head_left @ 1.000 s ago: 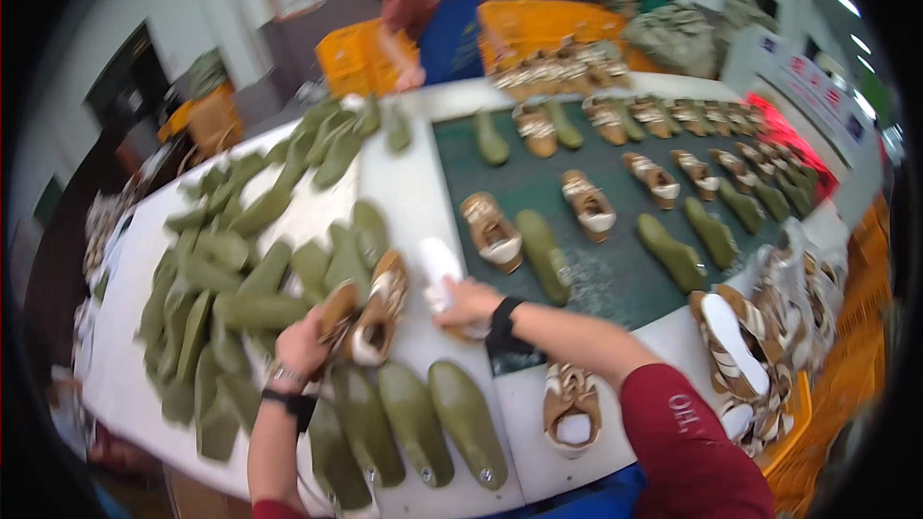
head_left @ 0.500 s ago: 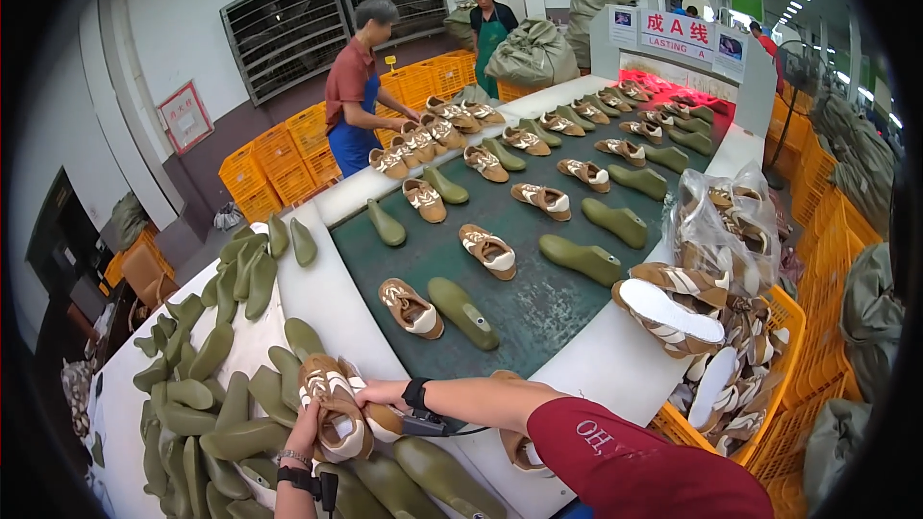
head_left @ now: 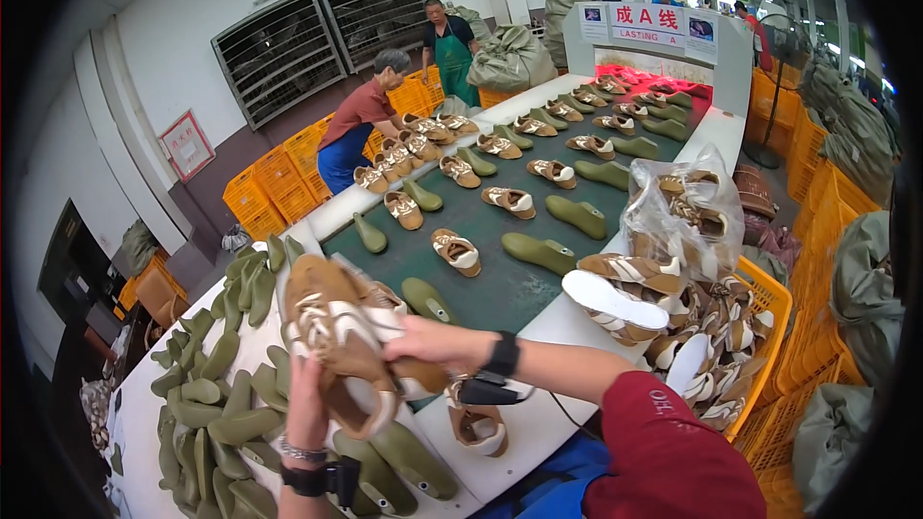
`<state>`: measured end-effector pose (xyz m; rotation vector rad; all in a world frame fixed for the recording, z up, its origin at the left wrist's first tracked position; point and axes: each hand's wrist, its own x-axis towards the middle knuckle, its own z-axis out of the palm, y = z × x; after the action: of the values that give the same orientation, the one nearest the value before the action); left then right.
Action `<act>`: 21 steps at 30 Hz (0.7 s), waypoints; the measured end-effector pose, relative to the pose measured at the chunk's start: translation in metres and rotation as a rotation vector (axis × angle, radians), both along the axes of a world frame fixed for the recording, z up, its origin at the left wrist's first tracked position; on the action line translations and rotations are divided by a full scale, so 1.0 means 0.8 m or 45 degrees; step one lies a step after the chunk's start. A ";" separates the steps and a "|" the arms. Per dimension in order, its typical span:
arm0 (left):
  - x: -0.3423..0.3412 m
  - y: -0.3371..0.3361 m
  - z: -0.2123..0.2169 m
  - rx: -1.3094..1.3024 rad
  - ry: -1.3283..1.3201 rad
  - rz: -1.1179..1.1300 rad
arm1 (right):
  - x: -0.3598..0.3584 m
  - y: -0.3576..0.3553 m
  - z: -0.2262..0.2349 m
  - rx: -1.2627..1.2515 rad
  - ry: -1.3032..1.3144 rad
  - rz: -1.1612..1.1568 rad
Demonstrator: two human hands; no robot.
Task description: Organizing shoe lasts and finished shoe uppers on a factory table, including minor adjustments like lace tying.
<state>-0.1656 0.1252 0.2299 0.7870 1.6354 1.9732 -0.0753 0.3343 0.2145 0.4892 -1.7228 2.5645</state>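
Two brown sneakers with white stripes are lifted close in front of me, above the near left table. My left hand [head_left: 307, 402] is closed on the side of the nearer sneaker [head_left: 327, 312], whose opening faces me. My right hand [head_left: 435, 341] grips the second sneaker [head_left: 419, 377], which is partly hidden behind the first. Below them lie green shoe lasts [head_left: 413, 457], with many more heaped to the left. Another brown sneaker [head_left: 481, 431] rests on the white ledge under my right wrist.
A green conveyor belt [head_left: 481, 300] carries rows of sneakers and lasts. An orange crate [head_left: 764, 365] heaped with sneakers stands at right, a clear plastic bag [head_left: 685, 202] of shoes beside it. Across the belt, a person in a blue apron [head_left: 336, 163] handles sneakers; another [head_left: 450, 58] stands behind.
Both my hands have raised the sneakers up from over the lasts, nearer to me. The view has shifted right. The person across the belt leans further forward.
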 end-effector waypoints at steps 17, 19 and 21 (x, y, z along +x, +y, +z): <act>0.155 0.154 -0.229 -0.386 -0.972 -0.279 | 0.231 0.158 -0.248 -0.033 -1.025 -0.267; 0.158 0.151 -0.227 -0.350 -1.002 -0.251 | 0.233 0.158 -0.258 0.223 -0.788 -0.416; 0.150 0.148 -0.224 -0.378 -1.020 -0.268 | 0.236 0.160 -0.262 0.476 -0.544 -0.560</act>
<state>-0.0458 0.2437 0.0509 0.0195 1.2364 1.5396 0.1136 0.4623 0.0047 -0.4360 -2.1485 2.1395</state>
